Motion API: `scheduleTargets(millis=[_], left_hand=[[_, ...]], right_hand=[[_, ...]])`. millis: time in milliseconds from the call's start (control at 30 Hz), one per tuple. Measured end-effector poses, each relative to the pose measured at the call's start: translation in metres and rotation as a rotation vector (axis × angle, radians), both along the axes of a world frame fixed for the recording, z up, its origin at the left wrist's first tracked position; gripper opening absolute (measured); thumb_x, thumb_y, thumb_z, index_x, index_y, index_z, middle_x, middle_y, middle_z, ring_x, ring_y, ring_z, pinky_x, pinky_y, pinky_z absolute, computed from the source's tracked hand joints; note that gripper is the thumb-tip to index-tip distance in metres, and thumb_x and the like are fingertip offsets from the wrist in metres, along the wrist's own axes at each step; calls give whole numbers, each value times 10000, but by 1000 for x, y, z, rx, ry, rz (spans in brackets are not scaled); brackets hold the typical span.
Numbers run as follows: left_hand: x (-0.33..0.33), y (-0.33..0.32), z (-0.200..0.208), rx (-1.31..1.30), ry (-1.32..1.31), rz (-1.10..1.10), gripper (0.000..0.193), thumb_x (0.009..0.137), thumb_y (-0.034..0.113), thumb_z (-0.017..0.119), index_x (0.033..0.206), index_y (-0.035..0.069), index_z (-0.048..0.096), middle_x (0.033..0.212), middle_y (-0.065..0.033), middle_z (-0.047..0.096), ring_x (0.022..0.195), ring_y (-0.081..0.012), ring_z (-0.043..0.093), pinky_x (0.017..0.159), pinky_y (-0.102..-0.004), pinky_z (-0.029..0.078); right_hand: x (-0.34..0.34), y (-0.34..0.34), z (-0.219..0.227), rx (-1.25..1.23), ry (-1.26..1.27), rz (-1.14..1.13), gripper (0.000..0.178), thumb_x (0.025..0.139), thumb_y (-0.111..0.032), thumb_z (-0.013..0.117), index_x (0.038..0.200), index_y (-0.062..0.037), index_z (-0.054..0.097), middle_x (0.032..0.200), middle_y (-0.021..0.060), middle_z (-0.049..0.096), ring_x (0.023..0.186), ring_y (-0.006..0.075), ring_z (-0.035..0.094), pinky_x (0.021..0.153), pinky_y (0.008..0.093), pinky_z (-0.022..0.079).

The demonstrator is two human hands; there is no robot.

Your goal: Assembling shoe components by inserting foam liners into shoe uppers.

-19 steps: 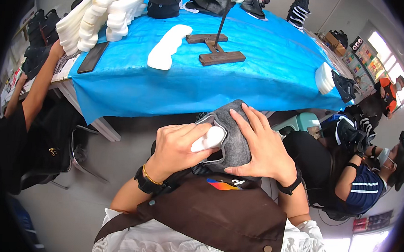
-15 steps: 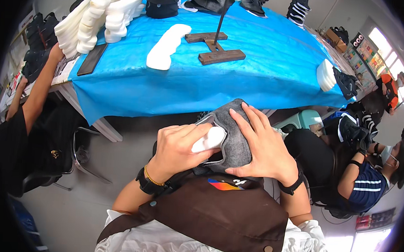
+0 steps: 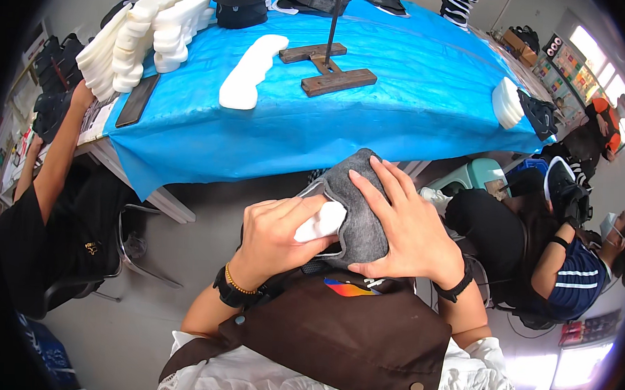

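Watched remotely: left hand (image 3: 274,236) pinched a smooth white plastic-looking block (image 3: 320,222) at the mouth of a grey felt-like cover (image 3: 361,242), short of the bench. Right hand (image 3: 415,234), fingers spread, clasped the cover's outside, apparently bracing it. Beyond, on the blue-sheeted bench (image 3: 427,134), I noted a dark wooden H-shaped stand (image 3: 340,83), its broad feet likely steadying its rod.

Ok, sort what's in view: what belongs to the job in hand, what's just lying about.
In use:
- white rounded piece, gripped by the left fingers
- grey fabric piece, held by the right fingers

Seemingly lying about:
- wooden stand
- dark flat bar
- white wavy piece on the table
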State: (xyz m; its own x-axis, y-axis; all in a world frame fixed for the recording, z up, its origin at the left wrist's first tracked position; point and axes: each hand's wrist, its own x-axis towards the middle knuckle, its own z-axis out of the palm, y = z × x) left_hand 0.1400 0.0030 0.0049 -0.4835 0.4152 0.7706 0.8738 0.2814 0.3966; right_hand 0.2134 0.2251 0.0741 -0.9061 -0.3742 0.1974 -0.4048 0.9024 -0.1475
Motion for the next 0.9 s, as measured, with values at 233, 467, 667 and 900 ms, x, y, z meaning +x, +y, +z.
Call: scheduleTargets(millis=[233,467,667,900], left_hand=[[5,-1,4,-43,5,21,392,635,173,858,980,73,702,741,-79,679,641,-256,686,586,-339,533],[8,5,15,-37,-42,32,376,578,109,833,928,48,709,813,-115,722,697,-289,718,637,-342,558],[12,22,18,-19,19,111,365,610,145,840,937,82,692,728,-67,674,602,-254,656,560,-338,497],[15,26,26,-76,84,107,348,649,258,846,911,98,683,664,2,573,579,-168,587,515,-314,421]], right_hand=[[2,-3,-11,40,26,20,1126,670,-585,764,1585,-117,304,1534,351,327,1387,538,379,1090,576,406],[0,5,-18,30,22,55,1156,709,-674,702,1580,-44,276,1546,370,298,1393,551,368,1101,573,386],[1,23,-35,-252,-4,93,1223,718,-708,736,1574,2,227,1585,361,203,1453,541,259,1156,574,329],[-14,53,-39,-494,-61,441,1279,774,-692,733,1617,-37,30,1640,323,79,1508,523,124,1208,590,154]])
